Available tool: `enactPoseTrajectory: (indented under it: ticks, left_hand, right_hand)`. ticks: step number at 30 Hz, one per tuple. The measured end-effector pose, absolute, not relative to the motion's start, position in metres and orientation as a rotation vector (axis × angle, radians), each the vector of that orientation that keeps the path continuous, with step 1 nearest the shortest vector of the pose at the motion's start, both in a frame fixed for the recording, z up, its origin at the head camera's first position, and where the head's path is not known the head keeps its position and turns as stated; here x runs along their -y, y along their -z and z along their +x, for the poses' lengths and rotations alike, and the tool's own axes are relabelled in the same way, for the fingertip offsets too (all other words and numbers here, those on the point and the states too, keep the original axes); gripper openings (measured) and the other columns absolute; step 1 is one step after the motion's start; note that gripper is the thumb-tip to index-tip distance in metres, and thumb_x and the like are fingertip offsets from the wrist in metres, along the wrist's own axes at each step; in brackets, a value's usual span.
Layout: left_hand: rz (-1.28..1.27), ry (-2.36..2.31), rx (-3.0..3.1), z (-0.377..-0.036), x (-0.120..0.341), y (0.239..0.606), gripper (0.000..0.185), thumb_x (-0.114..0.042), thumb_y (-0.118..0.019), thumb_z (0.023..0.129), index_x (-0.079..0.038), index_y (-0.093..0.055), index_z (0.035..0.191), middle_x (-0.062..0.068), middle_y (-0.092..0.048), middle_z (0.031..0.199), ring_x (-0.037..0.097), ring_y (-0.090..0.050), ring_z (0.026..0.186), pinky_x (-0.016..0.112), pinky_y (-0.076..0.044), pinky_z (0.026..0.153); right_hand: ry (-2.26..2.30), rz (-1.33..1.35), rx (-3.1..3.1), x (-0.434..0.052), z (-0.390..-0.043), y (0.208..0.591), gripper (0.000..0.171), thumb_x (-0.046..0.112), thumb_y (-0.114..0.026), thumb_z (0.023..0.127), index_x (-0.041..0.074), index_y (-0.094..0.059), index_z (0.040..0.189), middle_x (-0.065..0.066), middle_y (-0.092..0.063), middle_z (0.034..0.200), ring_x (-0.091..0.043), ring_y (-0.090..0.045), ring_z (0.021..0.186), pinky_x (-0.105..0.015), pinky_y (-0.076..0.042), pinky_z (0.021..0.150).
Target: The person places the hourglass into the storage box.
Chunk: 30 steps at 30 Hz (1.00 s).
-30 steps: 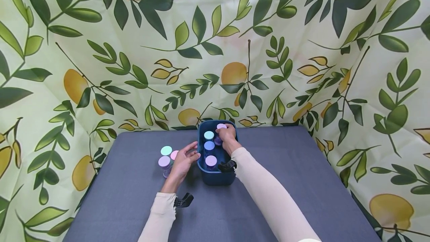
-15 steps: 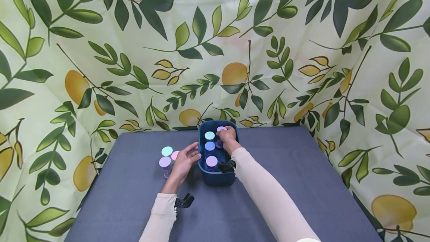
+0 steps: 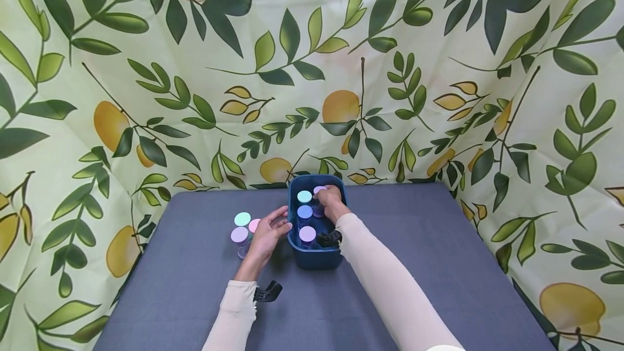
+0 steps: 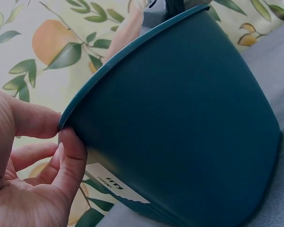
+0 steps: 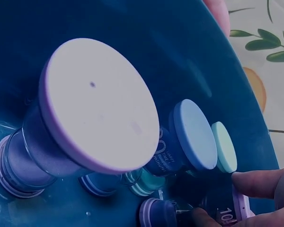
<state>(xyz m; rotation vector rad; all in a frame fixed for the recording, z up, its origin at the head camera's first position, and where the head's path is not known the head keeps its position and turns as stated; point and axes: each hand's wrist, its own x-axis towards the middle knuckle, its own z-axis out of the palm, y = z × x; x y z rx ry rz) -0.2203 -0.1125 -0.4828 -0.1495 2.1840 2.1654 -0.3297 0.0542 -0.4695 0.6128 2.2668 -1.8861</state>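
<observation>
Seemingly, right hand (image 3: 333, 203) seats a pinched purple-capped hourglass timer (image 3: 319, 190) in an oblong blue plastic bin (image 3: 318, 260) (left hand (image 3: 265, 234) pinching its rim (image 4: 132, 48)); release requires stable footing

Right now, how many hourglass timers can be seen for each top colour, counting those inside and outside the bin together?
Mint-topped timers: 2
Blue-topped timer: 1
Purple-topped timers, including the one in the right hand: 3
Pink-topped timer: 1
Total in view: 7

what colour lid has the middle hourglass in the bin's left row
Blue lid, clearest in right wrist view.
</observation>
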Motion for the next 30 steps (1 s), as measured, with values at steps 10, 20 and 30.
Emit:
enactPoseTrajectory:
  ticks: [10,20,30]
  left_hand:
    - [-0.165,-2.154,-2.2,-0.221,0.112,0.485,0.05,-0.001,-0.063,0.09,-0.007,-0.055,0.138,0.016,-0.057,0.133,0.02,-0.059,0.109,0.034,-0.053,0.094]
    - [-0.167,-2.146,-2.191,-0.22,0.112,0.483,0.05,-0.004,-0.063,0.091,-0.009,-0.054,0.14,0.015,-0.055,0.137,0.022,-0.058,0.113,0.038,-0.051,0.099]
    - [-0.193,-2.136,-2.193,-0.22,0.112,0.483,0.05,-0.003,-0.063,0.091,-0.011,-0.055,0.14,0.014,-0.055,0.135,0.025,-0.058,0.115,0.042,-0.049,0.102]
  right_hand:
    - [1.875,0.592,-2.263,-0.057,-0.328,0.469,0.052,-0.009,-0.059,0.078,-0.001,-0.055,0.129,-0.017,-0.053,0.132,-0.028,-0.048,0.109,-0.042,-0.046,0.098]
    - [1.898,0.506,-2.244,-0.061,-0.323,0.461,0.06,0.001,-0.06,0.085,0.002,-0.045,0.142,-0.017,-0.045,0.147,-0.032,-0.044,0.127,-0.045,-0.036,0.113]
    - [2.034,0.442,-2.247,-0.066,-0.319,0.455,0.052,0.004,-0.062,0.084,0.004,-0.05,0.134,-0.018,-0.048,0.141,-0.034,-0.047,0.126,-0.047,-0.038,0.111]
